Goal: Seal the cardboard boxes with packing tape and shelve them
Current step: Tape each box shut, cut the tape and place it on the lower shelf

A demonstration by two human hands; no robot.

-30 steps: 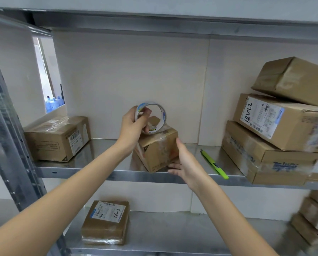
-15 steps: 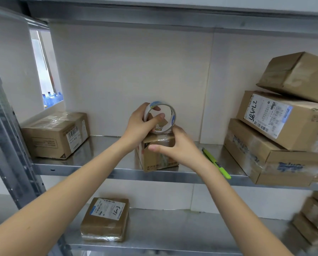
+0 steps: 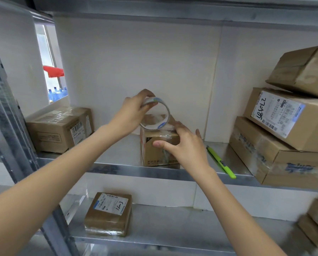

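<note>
The left hand [image 3: 134,111] grips the tape roll [image 3: 155,113] while the right hand's [image 3: 184,146] flat fingers press the small box [image 3: 154,150], which could slide, wrinkling the tape.

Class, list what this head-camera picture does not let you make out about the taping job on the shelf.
- Top face of the small box, head view: hidden by the tape roll and the left hand.
- Its right side: covered by the right hand.
- Print on the labelled box: too small.
- Boxes at the lower right: blurred, cut off by the edge.
</note>
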